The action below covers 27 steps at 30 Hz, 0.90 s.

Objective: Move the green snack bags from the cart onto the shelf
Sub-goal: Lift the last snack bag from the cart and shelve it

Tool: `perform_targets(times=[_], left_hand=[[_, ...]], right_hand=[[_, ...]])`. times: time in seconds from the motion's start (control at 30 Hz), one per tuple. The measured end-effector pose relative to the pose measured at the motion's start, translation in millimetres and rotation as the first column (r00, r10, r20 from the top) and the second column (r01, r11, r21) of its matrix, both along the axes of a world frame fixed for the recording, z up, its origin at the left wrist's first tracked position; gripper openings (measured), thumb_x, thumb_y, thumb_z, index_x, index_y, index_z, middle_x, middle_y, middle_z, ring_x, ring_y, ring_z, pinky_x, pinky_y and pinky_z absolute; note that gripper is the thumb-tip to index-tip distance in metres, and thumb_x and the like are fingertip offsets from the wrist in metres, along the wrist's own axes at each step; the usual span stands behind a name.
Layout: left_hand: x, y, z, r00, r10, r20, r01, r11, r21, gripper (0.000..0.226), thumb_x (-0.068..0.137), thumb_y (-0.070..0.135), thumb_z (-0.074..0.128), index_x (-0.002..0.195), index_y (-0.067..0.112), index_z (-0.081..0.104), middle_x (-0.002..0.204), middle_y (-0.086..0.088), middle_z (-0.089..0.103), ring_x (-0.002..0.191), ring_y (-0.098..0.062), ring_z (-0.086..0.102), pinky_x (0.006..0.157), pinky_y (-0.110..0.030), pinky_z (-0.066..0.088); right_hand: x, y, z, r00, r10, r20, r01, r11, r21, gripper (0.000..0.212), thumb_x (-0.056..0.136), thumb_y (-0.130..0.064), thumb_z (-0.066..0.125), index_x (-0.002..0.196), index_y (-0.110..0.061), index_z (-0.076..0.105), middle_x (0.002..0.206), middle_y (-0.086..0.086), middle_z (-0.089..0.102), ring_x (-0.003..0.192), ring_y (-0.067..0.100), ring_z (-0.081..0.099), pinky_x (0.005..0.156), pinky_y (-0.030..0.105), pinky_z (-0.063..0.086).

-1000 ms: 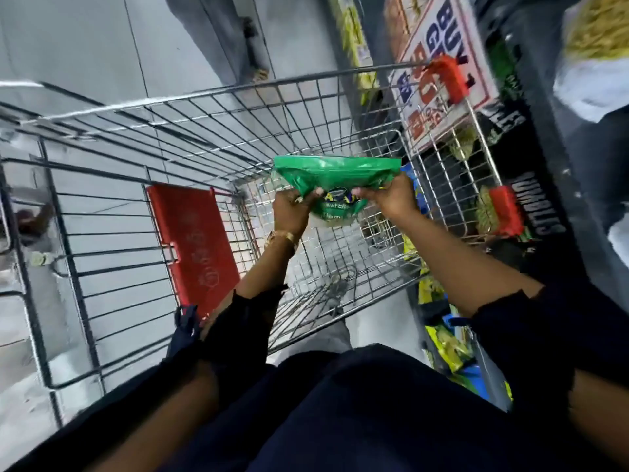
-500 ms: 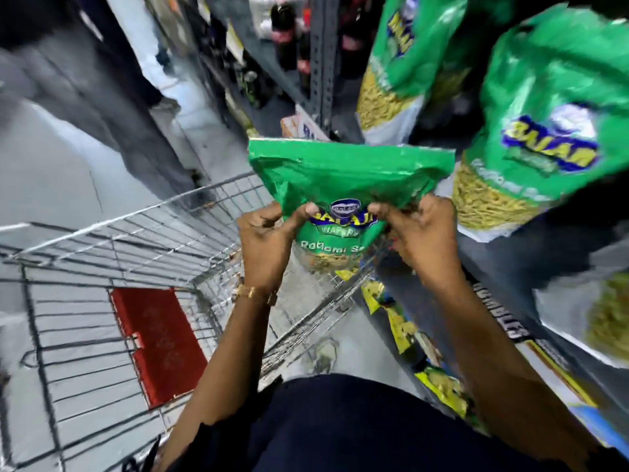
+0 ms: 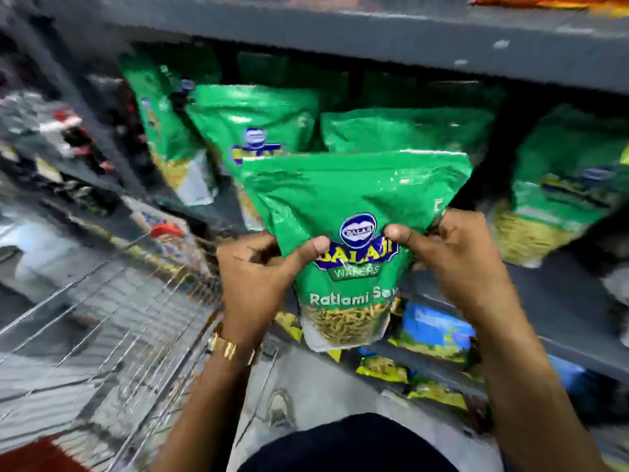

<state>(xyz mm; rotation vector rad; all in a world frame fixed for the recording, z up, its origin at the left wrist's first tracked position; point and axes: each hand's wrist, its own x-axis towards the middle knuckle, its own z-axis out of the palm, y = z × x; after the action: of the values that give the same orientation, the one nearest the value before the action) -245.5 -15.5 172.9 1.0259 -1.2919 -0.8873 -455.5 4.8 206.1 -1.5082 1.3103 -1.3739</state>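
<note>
I hold one green snack bag (image 3: 343, 199) upright in front of the shelf (image 3: 551, 301), with both hands pinching its middle. My left hand (image 3: 258, 281) grips its left side, thumb on the front label. My right hand (image 3: 466, 264) grips its right side the same way. Several more green snack bags stand on the shelf behind it, such as one at the left (image 3: 252, 131), one directly behind (image 3: 408, 131) and one at the right (image 3: 561, 185). The wire cart (image 3: 112, 321) is at the lower left, below the held bag.
A dark shelf board (image 3: 374, 32) runs overhead above the green bags. Lower shelves hold yellow and blue packets (image 3: 432, 332). The cart's red flap (image 3: 37, 458) shows at the bottom left corner. Blurred goods fill the aisle at the far left.
Both hands have lifted the green bag out of the cart and up to the shelf. The view has swung from the cart to the shelf with its green bags.
</note>
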Motion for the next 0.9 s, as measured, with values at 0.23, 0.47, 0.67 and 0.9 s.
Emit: perform_targets(times=[0.23,0.47,0.67,0.9], left_hand=[[-131,18,-9,0.960,-0.271,0.064,0.274,0.961,-0.035,0.049,0.065,0.046,0.083,0.054,0.003,0.062,0.051,-0.010,0.059,0.058,-0.008,0.040,0.047,-0.033,0.037],[-232,-7,-12,0.931,-0.351,0.098,0.359,0.929,-0.085,0.058,0.065,0.044,0.085,0.044,0.007,0.046,0.048,0.011,0.035,0.053,-0.007,0.024,0.050,-0.024,0.022],[-270,-23,-29,0.958,-0.268,0.103,0.278,0.955,-0.101,0.046,0.075,0.029,0.083,0.048,0.010,0.050,0.050,0.013,0.035,0.053,-0.004,0.024,0.049,-0.025,0.022],[-285,21,-46,0.992,-0.126,-0.030,0.125,0.992,-0.035,0.065,0.081,0.020,0.078,0.135,0.019,0.041,0.138,-0.007,0.053,0.125,-0.011,0.053,0.106,-0.031,0.045]], right_hand=[[-131,62,-12,0.940,-0.341,-0.013,0.341,0.940,-0.013,0.006,0.071,-0.030,0.077,0.072,-0.024,0.075,0.070,-0.007,0.076,0.068,0.007,0.063,0.060,0.036,0.055],[-200,65,-26,0.858,-0.503,0.099,0.509,0.860,-0.041,0.014,0.081,-0.006,0.071,0.076,-0.019,0.071,0.073,-0.010,0.077,0.065,0.004,0.069,0.057,0.024,0.057],[-221,46,-39,0.864,-0.477,0.162,0.489,0.871,-0.041,0.018,0.083,-0.004,0.070,0.085,-0.022,0.071,0.089,0.004,0.076,0.072,0.005,0.069,0.072,0.033,0.059],[-234,70,-61,0.847,-0.510,0.149,0.517,0.856,-0.012,0.030,0.082,-0.020,0.074,0.107,-0.027,0.061,0.100,-0.014,0.070,0.086,0.002,0.069,0.067,0.014,0.055]])
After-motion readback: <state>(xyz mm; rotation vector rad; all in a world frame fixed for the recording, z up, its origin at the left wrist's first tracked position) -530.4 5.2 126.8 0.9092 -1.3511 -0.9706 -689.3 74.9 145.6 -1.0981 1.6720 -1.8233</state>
